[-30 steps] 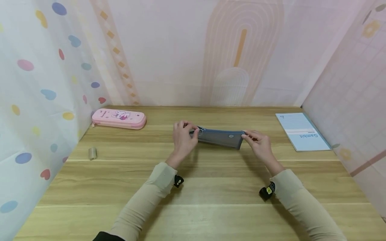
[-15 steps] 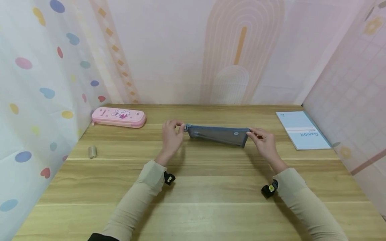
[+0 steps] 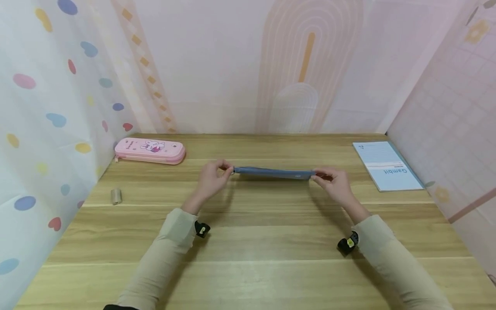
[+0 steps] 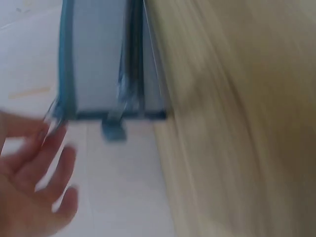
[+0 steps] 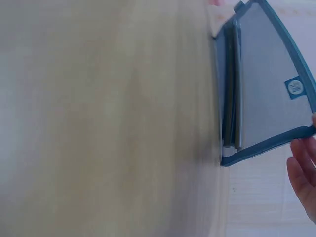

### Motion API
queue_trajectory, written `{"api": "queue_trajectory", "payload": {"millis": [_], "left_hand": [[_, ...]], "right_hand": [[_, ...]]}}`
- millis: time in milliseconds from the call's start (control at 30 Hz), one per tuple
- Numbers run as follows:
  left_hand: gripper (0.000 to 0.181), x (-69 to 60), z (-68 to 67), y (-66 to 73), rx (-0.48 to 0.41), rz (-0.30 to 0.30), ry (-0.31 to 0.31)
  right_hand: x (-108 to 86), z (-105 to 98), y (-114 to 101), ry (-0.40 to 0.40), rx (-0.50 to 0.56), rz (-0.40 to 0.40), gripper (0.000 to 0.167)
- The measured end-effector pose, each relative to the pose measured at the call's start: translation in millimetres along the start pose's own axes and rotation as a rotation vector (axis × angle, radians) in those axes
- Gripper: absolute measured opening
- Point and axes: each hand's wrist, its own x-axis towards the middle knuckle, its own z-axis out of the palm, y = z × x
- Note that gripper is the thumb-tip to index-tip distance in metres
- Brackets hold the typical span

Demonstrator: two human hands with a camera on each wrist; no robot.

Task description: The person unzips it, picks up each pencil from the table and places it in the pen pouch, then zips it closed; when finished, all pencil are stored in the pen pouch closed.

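A see-through grey zip pencil pouch [image 3: 273,172] with blue edging is held stretched between my two hands. Thumb and finger of my left hand [image 3: 211,178] pinch its upper left corner at the zip end, blurred in the left wrist view. My right hand [image 3: 334,185] pinches the upper right corner. From the head, little but the zip edge shows. Through the pouch's side in the right wrist view, long dark pen-like sticks [image 5: 234,89] lie along the bottom; their exact kind is unclear. A small round label sits near the right corner.
On the wooden table [image 3: 248,241], a pink pencil case [image 3: 151,150] with a bunny print lies at the back left. A small grey-beige cylinder [image 3: 116,196] stands at the left. A light blue notebook [image 3: 389,165] lies at the right. Patterned curtains enclose the back and sides.
My left hand has moved left to the end of the pouch and now pinches its corner. The pouch has tilted, so its side shows less. My right hand has shifted only slightly.
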Motion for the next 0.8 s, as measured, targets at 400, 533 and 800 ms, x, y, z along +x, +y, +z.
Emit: {"api": "queue_trajectory", "payload": {"millis": [400,533,800], "left_hand": [[0.006,-33.3,-15.5,-1.7,0.282,0.15,-0.495],[0.005,-38.4,-15.3,6.0,0.36,0.16,-0.589],[0.006,-44.0,-11.2,7.1,0.353,0.138,-0.645]], "right_hand": [[-27.9,5,-1,-0.356,-0.338,-0.288,0.015],[-28.9,8,-2,-0.409,-0.456,-0.44,0.013],[-30.0,8,2,-0.481,-0.423,-0.399,0.014]]}}
